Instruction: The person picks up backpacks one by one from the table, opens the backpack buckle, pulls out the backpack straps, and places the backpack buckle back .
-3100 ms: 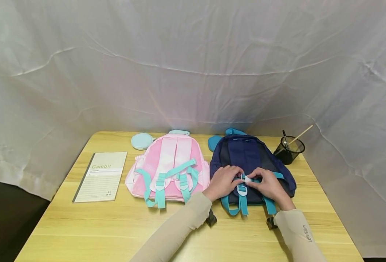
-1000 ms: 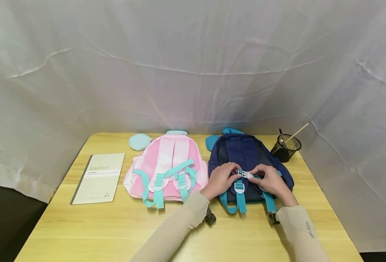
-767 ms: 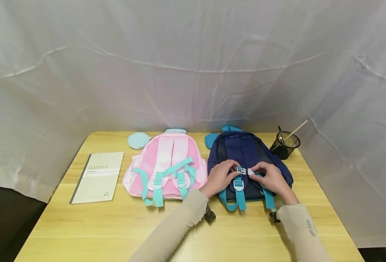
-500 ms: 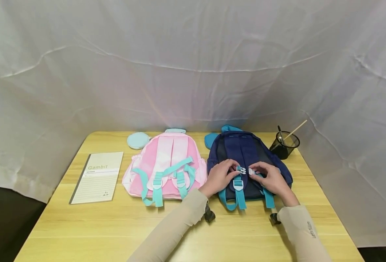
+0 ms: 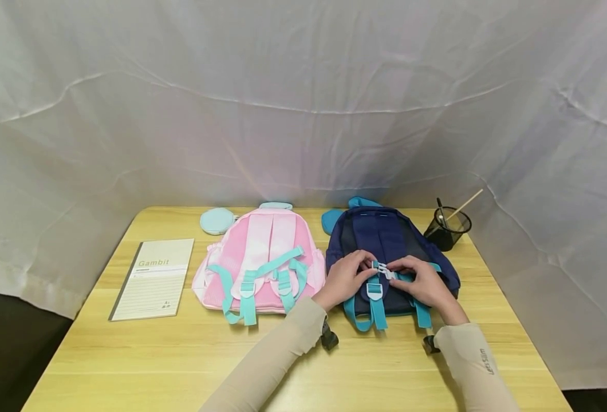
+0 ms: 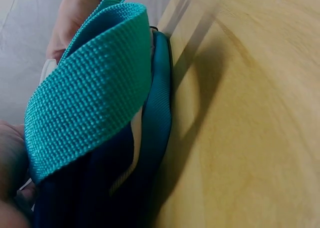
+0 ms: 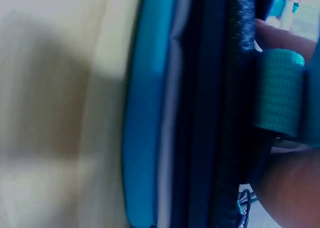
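A navy backpack [image 5: 381, 240] lies back side up on the table. Over its lower part, my left hand [image 5: 346, 280] pinches the pronged half of a white side-release buckle [image 5: 381, 266] at its teal strap. My right hand [image 5: 421, 280] pinches the other buckle half [image 5: 389, 274], set at an angle against the prongs; whether they touch I cannot tell. Below hangs a teal strap with a white slider [image 5: 374, 291]. In the left wrist view a teal strap loop [image 6: 90, 88] covers much of the hands; the right wrist view shows the backpack's side [image 7: 200, 108], with the buckle hidden.
Left of the navy backpack lies a pink backpack [image 5: 272, 240] with teal straps. A notebook [image 5: 154, 280] is farther left. A black mesh pen holder [image 5: 446, 232] stands at the back right. A blue round pouch [image 5: 331, 220] sits beside the navy backpack's top.
The buckle halves, close together a second ago, came apart by half a second ago. Now my right hand has brought its half left and tilted it against the prongs. The left hand stays in place.
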### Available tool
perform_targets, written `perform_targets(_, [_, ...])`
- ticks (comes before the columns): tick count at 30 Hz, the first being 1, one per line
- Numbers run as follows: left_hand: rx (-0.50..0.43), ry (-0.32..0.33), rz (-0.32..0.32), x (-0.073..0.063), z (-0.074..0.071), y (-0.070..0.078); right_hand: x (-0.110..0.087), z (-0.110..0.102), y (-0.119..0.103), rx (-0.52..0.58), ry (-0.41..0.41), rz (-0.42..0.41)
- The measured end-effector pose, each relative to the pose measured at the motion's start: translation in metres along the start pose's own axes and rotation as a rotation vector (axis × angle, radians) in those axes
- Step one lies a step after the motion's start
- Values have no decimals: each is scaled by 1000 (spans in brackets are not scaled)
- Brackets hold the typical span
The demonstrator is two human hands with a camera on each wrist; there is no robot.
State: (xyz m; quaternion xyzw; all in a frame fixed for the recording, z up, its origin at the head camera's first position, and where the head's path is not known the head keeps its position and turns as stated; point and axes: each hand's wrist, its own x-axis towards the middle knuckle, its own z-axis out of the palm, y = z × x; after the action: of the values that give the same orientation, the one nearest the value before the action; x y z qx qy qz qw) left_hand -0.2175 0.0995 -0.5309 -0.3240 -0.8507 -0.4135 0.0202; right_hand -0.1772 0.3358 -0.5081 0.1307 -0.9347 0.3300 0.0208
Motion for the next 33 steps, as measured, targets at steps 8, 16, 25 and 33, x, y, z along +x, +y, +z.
perform_targets(8, [-8, -2, 2, 0, -1, 0, 3, -2, -9, 116, 34, -13])
perform_targets(16, [-15, -2, 8, -1, -1, -1, 8, 4, -13, 123, 44, 22])
perform_targets(25, [-42, -20, -1, -2, -3, 1, 8, 3, -11, 106, 57, 3])
perform_targets(33, [78, -44, -1, -3, -4, 3, 5, 2, -5, 124, 64, 7])
